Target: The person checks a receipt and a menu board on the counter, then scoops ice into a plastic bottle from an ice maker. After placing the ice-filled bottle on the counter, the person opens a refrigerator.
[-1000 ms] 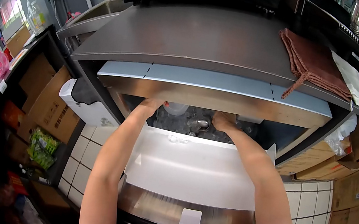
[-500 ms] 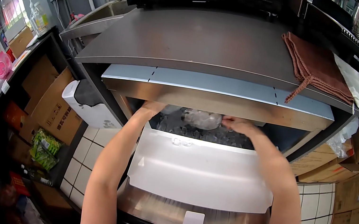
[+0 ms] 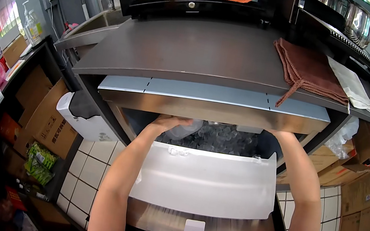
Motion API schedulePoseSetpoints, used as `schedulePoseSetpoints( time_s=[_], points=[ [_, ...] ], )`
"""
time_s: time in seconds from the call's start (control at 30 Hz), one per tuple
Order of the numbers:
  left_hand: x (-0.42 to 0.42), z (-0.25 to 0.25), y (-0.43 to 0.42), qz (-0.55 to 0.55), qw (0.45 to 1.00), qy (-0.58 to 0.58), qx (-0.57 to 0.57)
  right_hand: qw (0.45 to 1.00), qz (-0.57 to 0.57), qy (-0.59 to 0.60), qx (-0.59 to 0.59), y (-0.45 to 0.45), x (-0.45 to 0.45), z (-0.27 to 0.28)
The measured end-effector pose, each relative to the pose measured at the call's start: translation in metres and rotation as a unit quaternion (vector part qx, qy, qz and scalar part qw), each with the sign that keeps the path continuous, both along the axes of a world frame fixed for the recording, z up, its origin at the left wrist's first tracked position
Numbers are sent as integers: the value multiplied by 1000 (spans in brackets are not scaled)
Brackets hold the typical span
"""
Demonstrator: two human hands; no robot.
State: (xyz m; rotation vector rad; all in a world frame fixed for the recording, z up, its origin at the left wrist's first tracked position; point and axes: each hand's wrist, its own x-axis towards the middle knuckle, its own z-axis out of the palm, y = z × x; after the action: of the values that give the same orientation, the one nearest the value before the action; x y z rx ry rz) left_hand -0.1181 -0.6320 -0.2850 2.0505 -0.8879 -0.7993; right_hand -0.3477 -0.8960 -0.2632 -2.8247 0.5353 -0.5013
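An ice bin with a heap of ice cubes (image 3: 225,140) lies under the counter, its white flap (image 3: 208,181) tilted out toward me. My left hand (image 3: 171,124) reaches into the left of the opening, fingers wrapped against a translucent plastic container (image 3: 184,131) that rests by the ice. Its exact shape is partly hidden. My right hand (image 3: 281,134) is at the opening's right side, just under the metal front edge (image 3: 215,113); its fingers are hidden there. A few ice pieces (image 3: 178,151) lie on the flap's upper edge.
On the counter (image 3: 192,47) lie a brown cloth (image 3: 307,70) and a white cloth (image 3: 351,83). A metal pitcher (image 3: 358,27) stands at the upper right. Cardboard boxes (image 3: 360,230) stand at right, a white bin (image 3: 88,116) at left.
My right hand has moved right, from the middle of the ice to the opening's right side. The clear, shiny object in the middle no longer shows there; a translucent container now shows by my left hand.
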Motion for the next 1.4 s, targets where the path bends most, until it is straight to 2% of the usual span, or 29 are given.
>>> schedulePoseSetpoints(
  time_s=[0.1, 0.2, 0.33, 0.4, 0.53, 0.73, 0.8, 0.9, 0.93, 0.97, 1.03, 1.07, 1.13, 1.17, 1.23, 1.3, 1.37, 1.4],
  points=[
    [6, -5, 2, 3, 998, 37, 42, 1000, -4, 4, 1, 0, 1, -1],
    [16, -30, 2, 46, 997, -15, 54, 1000, -2, 7, 4, 2, 3, -2],
    [14, -26, 3, 38, 998, 9, 50, 1000, -3, 11, 7, 5, 5, -1],
    [11, -24, 6, 35, 999, 20, 14, 1000, -3, 14, 10, 6, 5, -1],
    [7, -20, 4, 39, 998, 41, 30, 1000, -4, 19, 11, 9, 8, -2],
    [14, -25, 15, 77, 985, 149, -40, 1000, -6, 25, 12, 11, 8, 1],
    [22, -29, 16, 43, 988, 140, -41, 1000, -6, 28, 11, 11, 8, 3],
    [14, -14, 19, 73, 989, 124, -23, 999, -9, 41, 12, 17, 11, 4],
    [6, -2, 23, 71, 985, 137, -83, 999, -11, 46, 12, 22, 11, 6],
    [12, -3, 26, 92, 979, 159, -86, 998, -13, 55, 12, 26, 11, 7],
    [17, -7, 25, 132, 980, 120, -85, 994, -33, 103, 16, 42, 7, 11],
    [-1, 14, 29, 117, 984, 103, -90, 991, -42, 128, 17, 50, 3, 16],
    [-5, 26, 34, 106, 985, 115, -74, 996, -44, 78, -27, 71, -12, 29],
    [-6, 28, 37, 124, 985, 112, -51, 1000, -13, 0, -6, 75, -20, 26],
    [-15, 37, 43, 128, 988, 65, -65, 980, 14, 75, 185, 82, -28, 36],
    [-20, 45, 49, 110, 990, 49, -74, 924, 125, 151, 329, 86, -30, 26],
    [-23, 45, 52, 120, 990, -6, -69, 893, 232, 225, 313, 95, -18, 4],
    [-24, 47, 55, 120, 990, -8, -69, 886, 225, 230, 334, 106, -9, -6]
  ],
)
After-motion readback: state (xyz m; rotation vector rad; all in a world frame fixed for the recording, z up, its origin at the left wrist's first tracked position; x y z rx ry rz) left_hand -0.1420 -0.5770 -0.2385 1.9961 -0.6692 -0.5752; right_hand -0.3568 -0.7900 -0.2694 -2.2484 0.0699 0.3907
